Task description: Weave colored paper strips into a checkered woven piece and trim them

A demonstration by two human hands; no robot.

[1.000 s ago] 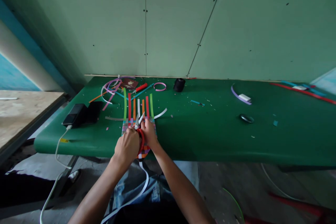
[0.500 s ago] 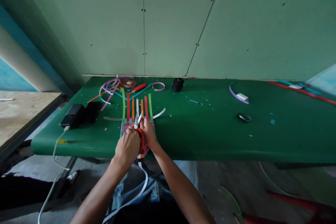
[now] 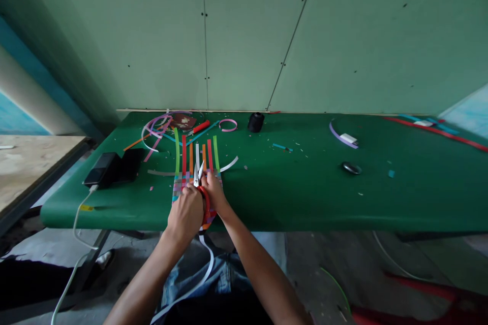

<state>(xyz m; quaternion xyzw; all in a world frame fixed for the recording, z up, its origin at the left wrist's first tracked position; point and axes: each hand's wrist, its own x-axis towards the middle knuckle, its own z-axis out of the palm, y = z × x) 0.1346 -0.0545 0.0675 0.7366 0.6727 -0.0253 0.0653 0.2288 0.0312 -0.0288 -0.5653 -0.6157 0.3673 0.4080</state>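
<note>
A woven piece of coloured plastic strips (image 3: 177,186) lies at the table's front edge. Several loose ends, green, red, orange and white, stick out from its far side. My left hand (image 3: 186,210) is closed over its middle, fingers curled at the weave. Beside it my right hand (image 3: 213,192) is closed, fingertips pinched close to the base of the strips. Red-handled scissors (image 3: 206,202) sit between the hands against my right hand, blades slightly apart and pointing away from me. The fingers hide part of the handles. A long white strip (image 3: 209,259) hangs down over my lap.
On the green table (image 3: 290,193) are a black thread spool (image 3: 256,122), a red-handled cutter (image 3: 201,126), curled pink and purple strips (image 3: 156,126), a black box (image 3: 102,168) with a white cable, and a dark computer mouse (image 3: 351,168). Small strip scraps lie about.
The whole view has shifted slightly, moving the table and its things a little to the left. Both hands, the scissors and the woven piece keep nearly the same pose.
</note>
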